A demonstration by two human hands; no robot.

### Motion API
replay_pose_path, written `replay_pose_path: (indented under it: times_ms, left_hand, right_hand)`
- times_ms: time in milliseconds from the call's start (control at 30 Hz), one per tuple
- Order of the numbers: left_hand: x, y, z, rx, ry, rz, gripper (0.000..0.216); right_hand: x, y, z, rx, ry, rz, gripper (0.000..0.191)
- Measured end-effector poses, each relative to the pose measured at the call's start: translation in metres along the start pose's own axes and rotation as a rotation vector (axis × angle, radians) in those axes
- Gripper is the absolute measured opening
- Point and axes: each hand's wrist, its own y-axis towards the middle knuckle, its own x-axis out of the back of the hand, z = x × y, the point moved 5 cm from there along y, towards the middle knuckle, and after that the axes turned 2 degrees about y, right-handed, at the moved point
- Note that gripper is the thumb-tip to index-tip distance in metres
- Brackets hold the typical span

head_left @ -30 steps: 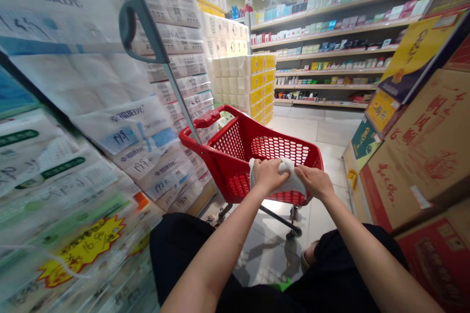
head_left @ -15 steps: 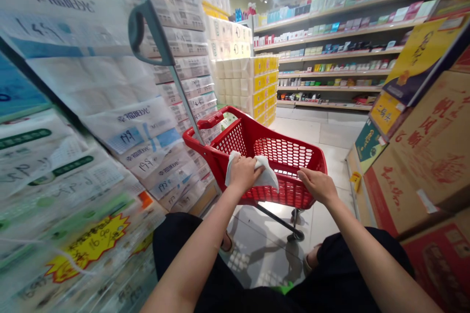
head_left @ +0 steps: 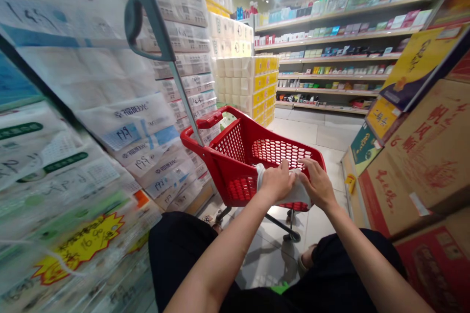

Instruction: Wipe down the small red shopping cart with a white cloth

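A red plastic shopping cart (head_left: 216, 164) with perforated walls stands in front of my knees, its long metal handle slanting up to the left. Over the near rim lies a thin white cloth (head_left: 301, 193), bunched under my hands. My left hand (head_left: 277, 183) is closed on the cloth and presses it against the rim. Close beside it, my right hand (head_left: 318, 185) has its thumb at the cloth's right end and its fingers curved over the rim side. The fingertips of both hands nearly meet; part of the cloth is hidden beneath them.
Wrapped tissue packs (head_left: 135, 122) are stacked high close on my left. Cardboard cartons (head_left: 433, 142) stand close on the right. Yellow-and-white packs (head_left: 253, 88) rise behind the cart, and shelves of boxed goods (head_left: 330, 54) line the back. Pale floor tiles (head_left: 293, 129) run between.
My left hand has slid right along the near rim with the white cloth. My right hand has shifted slightly from the bare rim onto the cloth's end, beside my left.
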Motion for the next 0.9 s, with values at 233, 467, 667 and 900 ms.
replay_pose_path:
  times_ms: [233,467,667,900]
  left_hand:
    - [0.057,-0.014,0.054,-0.16,0.027,-0.133,0.019]
    - [0.068,-0.036,0.124,-0.163,0.21,-0.089,0.03]
    - [0.059,-0.032,0.122,-0.089,0.152,-0.072,0.027]
    - [0.058,-0.034,0.117,-0.012,0.204,-0.201,0.041]
  right_hand:
    - [-0.024,-0.005,0.05,0.212,-0.241,0.182,0.042]
    - [-0.054,0.008,0.068,0.2,-0.372,0.263,0.039]
    - [-0.094,0.039,0.112,0.252,-0.376,0.24,0.031]
    - [-0.098,0.039,0.107,0.277,-0.39,0.24,0.031]
